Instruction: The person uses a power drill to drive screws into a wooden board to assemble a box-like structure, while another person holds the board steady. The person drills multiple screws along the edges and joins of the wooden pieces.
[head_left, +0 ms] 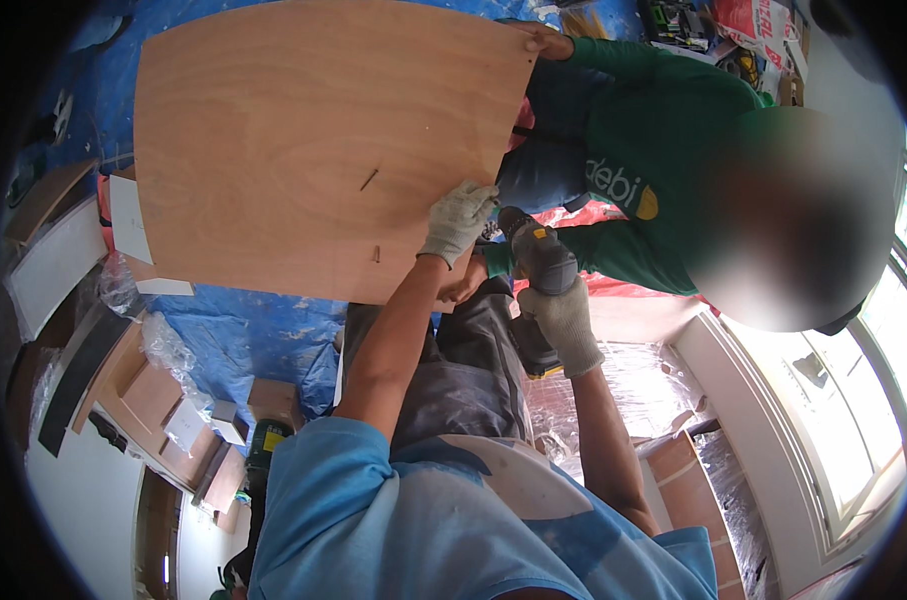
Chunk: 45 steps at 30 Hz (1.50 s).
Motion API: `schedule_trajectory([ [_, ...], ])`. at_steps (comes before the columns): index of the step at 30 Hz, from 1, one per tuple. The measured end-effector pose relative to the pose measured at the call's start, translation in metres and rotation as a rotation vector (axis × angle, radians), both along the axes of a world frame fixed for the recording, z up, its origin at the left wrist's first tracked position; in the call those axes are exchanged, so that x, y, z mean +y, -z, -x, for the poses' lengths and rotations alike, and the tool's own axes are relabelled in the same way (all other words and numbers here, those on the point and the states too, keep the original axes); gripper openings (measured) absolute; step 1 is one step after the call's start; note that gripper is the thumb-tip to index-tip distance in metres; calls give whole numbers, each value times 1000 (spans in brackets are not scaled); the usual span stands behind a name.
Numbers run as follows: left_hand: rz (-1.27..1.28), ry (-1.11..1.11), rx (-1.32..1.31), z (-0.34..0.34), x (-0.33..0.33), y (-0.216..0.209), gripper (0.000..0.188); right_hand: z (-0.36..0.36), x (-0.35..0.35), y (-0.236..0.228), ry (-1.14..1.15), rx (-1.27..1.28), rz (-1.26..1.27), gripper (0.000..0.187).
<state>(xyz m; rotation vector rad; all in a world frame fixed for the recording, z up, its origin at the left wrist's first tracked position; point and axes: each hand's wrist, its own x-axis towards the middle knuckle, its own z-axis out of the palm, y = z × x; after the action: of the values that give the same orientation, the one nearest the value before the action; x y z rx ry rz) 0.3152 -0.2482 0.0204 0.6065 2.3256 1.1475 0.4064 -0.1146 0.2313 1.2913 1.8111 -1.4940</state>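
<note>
A large brown plywood panel (303, 130) spans the upper left. My left hand (457, 225), in a pale knit glove, rests at the panel's right edge. Its fingers pinch together there; what they hold, if anything, is too small to make out. My right hand (569, 325), gloved too, grips a black and yellow cordless drill (545, 262) by its handle. The drill's nose points up-left, close to my left fingertips; its bit is hard to see. On the panel lie two screws, one slanted (370, 179) and one upright in the picture (376, 254).
A co-worker in a green sweatshirt (663, 120) sits at right, one hand (545, 40) on the panel's far corner, the other (461, 284) by its near corner. Blue sheeting (223, 335) covers the floor. Boards (58, 265) lean left; a window (833, 390) is right.
</note>
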Motion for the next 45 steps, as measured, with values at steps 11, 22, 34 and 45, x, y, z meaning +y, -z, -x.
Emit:
schedule_trajectory([
  [11, 11, 20, -15, -3, 3, 0, 24, 19, 13, -3, 73, -24, 48, 21],
  [22, -62, -579, -712, -9, -22, -6, 31, -1, 9, 9, 287, -36, 151, 24],
  [34, -256, -237, -84, 11, 31, -213, 27, 13, -28, 2, 18, 110, -165, 41],
  [45, 58, -9, -141, 16, 52, -213, 18, 10, -40, 4, -31, 92, -142, 43],
])
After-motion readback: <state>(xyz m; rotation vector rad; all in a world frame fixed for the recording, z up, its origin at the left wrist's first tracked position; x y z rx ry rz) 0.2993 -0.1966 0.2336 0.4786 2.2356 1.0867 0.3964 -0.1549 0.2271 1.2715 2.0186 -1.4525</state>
